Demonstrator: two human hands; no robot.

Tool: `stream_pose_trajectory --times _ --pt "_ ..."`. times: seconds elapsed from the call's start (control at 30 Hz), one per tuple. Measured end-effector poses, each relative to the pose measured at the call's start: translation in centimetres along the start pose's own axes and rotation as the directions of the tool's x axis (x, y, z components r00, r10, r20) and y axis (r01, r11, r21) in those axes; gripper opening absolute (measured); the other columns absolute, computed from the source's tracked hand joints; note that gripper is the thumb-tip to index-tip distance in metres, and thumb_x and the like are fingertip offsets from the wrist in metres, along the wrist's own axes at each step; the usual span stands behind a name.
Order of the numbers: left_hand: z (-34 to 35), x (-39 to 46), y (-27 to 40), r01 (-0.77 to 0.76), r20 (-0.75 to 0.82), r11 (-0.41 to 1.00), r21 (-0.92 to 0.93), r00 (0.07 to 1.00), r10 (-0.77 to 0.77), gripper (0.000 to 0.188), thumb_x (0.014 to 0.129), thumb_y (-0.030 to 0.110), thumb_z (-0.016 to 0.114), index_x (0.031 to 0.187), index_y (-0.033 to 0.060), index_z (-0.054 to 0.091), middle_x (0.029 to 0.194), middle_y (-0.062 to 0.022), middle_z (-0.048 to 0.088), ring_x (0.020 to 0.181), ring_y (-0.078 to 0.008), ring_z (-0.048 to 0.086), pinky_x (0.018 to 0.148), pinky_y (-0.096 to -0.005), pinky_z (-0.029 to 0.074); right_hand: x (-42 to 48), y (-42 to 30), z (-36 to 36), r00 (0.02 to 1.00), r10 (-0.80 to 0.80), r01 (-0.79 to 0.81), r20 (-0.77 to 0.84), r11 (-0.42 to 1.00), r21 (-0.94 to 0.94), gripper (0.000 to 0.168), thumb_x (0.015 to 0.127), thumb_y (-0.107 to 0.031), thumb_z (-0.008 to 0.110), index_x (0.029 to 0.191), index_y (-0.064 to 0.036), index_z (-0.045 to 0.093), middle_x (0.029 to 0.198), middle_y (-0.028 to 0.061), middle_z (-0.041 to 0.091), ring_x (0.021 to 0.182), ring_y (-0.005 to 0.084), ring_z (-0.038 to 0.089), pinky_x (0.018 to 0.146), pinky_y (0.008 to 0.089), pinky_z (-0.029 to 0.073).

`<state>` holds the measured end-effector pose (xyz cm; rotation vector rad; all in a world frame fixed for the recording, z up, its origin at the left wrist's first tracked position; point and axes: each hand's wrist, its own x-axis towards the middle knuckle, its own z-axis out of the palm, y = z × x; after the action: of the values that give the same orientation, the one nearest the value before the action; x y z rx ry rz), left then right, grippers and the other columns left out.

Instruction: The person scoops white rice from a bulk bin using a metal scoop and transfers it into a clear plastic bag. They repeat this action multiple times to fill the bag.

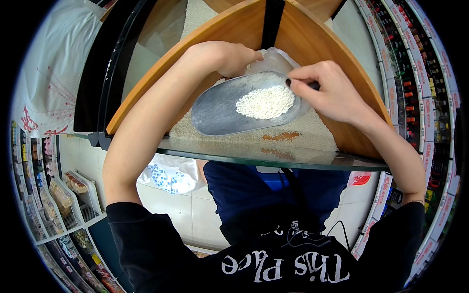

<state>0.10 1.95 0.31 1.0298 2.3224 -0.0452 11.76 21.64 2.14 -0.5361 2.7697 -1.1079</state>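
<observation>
My right hand (326,88) grips the handle end of a grey metal scoop (216,110), held level above a wooden bin (311,40). A mound of white rice grains (265,102) lies in the scoop near the handle. Beyond the scoop, my left hand (240,60) pinches the edge of a translucent plastic bag (273,60); the bag's lower part is hidden behind the scoop. Under both, more rice (234,141) covers much of the bin's floor, with a brown patch of bare wood showing through near the front.
A glass panel (274,157) edges the bin's front, close to my body. Black posts and a large white plastic bag (51,73) stand at the left. Store shelves with bottles (408,95) curve along the right. Wire baskets of packaged food (78,186) are at the lower left.
</observation>
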Motion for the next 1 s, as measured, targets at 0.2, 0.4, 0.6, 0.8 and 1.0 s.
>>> stream_pose_trajectory --times 0.2,0.4,0.6,0.8,1.0 --pt "1.8 1.6 -2.2 -0.04 -0.024 0.999 0.021 0.999 0.04 0.066 0.089 0.006 0.057 0.15 0.016 0.033 0.097 -0.0125 0.069 0.076 -0.0216 0.068 0.071 -0.034 0.054 -0.8 -0.5 -3.6 0.993 -0.078 0.051 -0.092 0.962 -0.267 0.021 0.082 -0.014 0.057 0.081 0.003 0.07 0.066 0.0153 0.065 0.058 0.0293 0.062 0.059 0.0352 0.049" --pt "-1.3 -1.0 1.6 0.09 0.155 0.987 -0.135 0.986 -0.068 0.074 0.081 0.003 0.069 0.147 0.0125 0.037 0.102 -0.0133 0.07 0.056 -0.0173 0.06 0.061 -0.0304 0.052 -1.7 0.1 -5.7 0.956 -0.216 0.045 -0.198 0.775 -0.63 0.018 0.083 -0.015 0.06 0.082 -0.004 0.074 0.062 0.0124 0.065 0.058 0.0299 0.064 0.059 0.0384 0.051" --pt "-1.2 -0.9 1.2 0.061 0.138 0.99 -0.13 0.989 -0.042 0.068 0.081 0.009 0.072 0.14 0.0052 0.04 0.098 -0.0146 0.07 0.051 -0.0158 0.057 0.057 -0.0293 0.051 -1.9 0.4 -5.1 0.927 -0.28 -0.021 -0.249 0.625 -0.781 0.015 0.083 -0.017 0.062 0.076 -0.008 0.072 0.059 0.0122 0.062 0.058 0.0291 0.064 0.057 0.0385 0.051" --pt "-1.4 -0.9 1.3 0.035 0.138 0.992 -0.125 0.99 -0.017 0.065 0.081 0.007 0.071 0.138 0.0013 0.039 0.097 -0.0157 0.07 0.051 -0.0163 0.058 0.057 -0.0294 0.052 -1.8 0.5 -4.6 0.928 -0.293 -0.02 -0.228 0.574 -0.818 0.011 0.083 -0.02 0.064 0.082 -0.009 0.068 0.061 0.0116 0.063 0.058 0.0297 0.064 0.054 0.0384 0.049" --pt "-1.3 -1.0 1.1 0.025 0.133 0.99 -0.139 0.991 -0.007 0.08 0.08 0.007 0.072 0.147 0.001 0.03 0.093 -0.0176 0.07 0.05 -0.0172 0.059 0.056 -0.0299 0.052 -1.7 0.3 -4.8 0.91 -0.358 0.036 -0.208 0.571 -0.82 0.014 0.082 -0.02 0.068 0.094 -0.012 0.068 0.068 0.009 0.065 0.064 0.0274 0.066 0.056 0.0373 0.05"
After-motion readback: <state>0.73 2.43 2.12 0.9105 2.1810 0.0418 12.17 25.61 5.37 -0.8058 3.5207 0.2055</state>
